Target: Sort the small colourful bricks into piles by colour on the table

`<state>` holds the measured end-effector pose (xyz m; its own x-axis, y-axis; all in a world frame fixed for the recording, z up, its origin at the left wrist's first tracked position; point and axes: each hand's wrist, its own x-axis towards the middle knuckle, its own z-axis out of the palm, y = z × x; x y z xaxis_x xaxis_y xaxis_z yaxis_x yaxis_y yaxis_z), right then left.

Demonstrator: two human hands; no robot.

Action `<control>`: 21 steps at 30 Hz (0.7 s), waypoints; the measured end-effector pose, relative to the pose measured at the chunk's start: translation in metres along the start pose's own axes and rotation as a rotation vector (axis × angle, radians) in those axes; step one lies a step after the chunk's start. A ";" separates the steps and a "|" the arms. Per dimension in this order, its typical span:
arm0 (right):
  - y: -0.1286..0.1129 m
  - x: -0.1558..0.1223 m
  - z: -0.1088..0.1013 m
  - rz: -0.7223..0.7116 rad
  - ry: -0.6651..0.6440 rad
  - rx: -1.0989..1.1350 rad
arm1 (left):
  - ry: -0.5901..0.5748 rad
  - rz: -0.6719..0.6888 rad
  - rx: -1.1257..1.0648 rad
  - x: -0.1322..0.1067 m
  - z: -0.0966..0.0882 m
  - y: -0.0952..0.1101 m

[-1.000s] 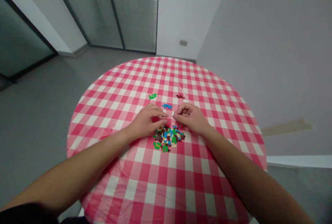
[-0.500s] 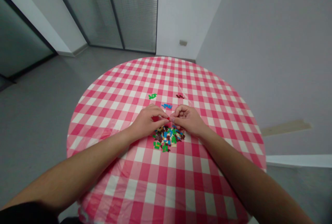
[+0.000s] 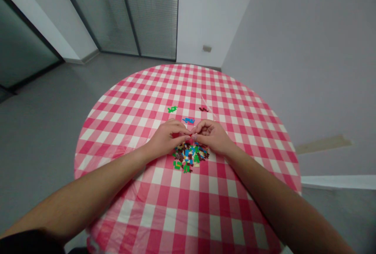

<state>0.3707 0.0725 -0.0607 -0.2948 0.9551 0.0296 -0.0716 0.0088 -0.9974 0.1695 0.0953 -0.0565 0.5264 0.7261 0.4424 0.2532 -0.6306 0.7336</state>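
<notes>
My left hand (image 3: 170, 135) and my right hand (image 3: 213, 135) meet fingertip to fingertip over the table's middle. Both are closed in a pinch on a tiny red piece (image 3: 191, 134), mostly hidden by the fingers. Just below them lies a pile of small toy building bricks (image 3: 189, 156) in green, blue, brown, white and yellow. Beyond my fingers sits a small group of blue bricks (image 3: 188, 120). Farther off are green bricks (image 3: 172, 109) on the left and dark brown bricks (image 3: 203, 109) on the right.
A red-and-white checked cloth (image 3: 188, 203) covers the round table. Past its far edge stand a glass partition with blinds (image 3: 152, 15) and a white wall (image 3: 211, 11). Another wall (image 3: 308, 58) runs close along the right.
My fingertips have shifted slightly around the red piece, and less of it shows. The pile and the separate groups of bricks lie as before.
</notes>
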 end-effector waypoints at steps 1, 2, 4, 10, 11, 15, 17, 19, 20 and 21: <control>0.000 0.000 -0.001 -0.008 0.001 -0.013 | 0.007 -0.005 -0.001 0.000 0.000 0.000; -0.001 0.001 -0.003 -0.016 0.009 -0.037 | 0.020 -0.012 0.000 0.000 0.000 -0.001; -0.002 0.003 -0.011 -0.038 0.067 -0.124 | 0.053 -0.031 0.003 -0.001 0.000 -0.002; -0.003 0.011 -0.067 -0.071 0.569 -0.745 | 0.092 -0.127 -0.010 -0.004 -0.004 -0.004; -0.002 0.013 -0.075 -0.064 0.612 -0.828 | 0.095 -0.140 -0.011 -0.004 -0.004 -0.004; 0.002 0.017 -0.094 -0.019 0.628 -1.014 | 0.088 -0.157 -0.002 -0.004 -0.006 -0.003; 0.005 0.019 -0.096 -0.006 0.606 -1.064 | 0.085 -0.156 0.000 -0.004 -0.007 -0.002; 0.007 0.021 -0.097 -0.015 0.594 -1.092 | 0.085 -0.156 0.000 -0.003 -0.007 -0.002; 0.008 0.022 -0.098 -0.026 0.592 -1.096 | 0.086 -0.156 0.000 -0.003 -0.007 -0.002; 0.009 0.023 -0.098 -0.035 0.587 -1.096 | 0.088 -0.157 0.000 -0.003 -0.007 -0.002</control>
<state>0.4568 0.1234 -0.0757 0.1820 0.9347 0.3052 0.8452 0.0099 -0.5343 0.1614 0.0960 -0.0558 0.4074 0.8368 0.3658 0.3266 -0.5075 0.7974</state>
